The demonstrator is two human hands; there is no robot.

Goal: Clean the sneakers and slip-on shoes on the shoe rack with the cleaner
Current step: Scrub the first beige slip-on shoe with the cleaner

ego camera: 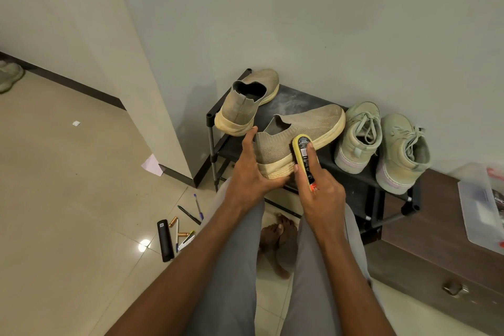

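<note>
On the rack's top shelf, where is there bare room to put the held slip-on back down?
Bare shelf shows between the parked slip-on at the left end and the sneakers at the right, behind the held slip-on. The right end is crowded by both sneakers. Left hand grips the heel; right hand holds the cleaner.

Both forearms were bare, with no sleeves, watch or rings showing on the left hand [249, 172] or right hand [319, 188]. The person wore light grey trousers [231, 294], and the feet [278, 237] were bare.
</note>
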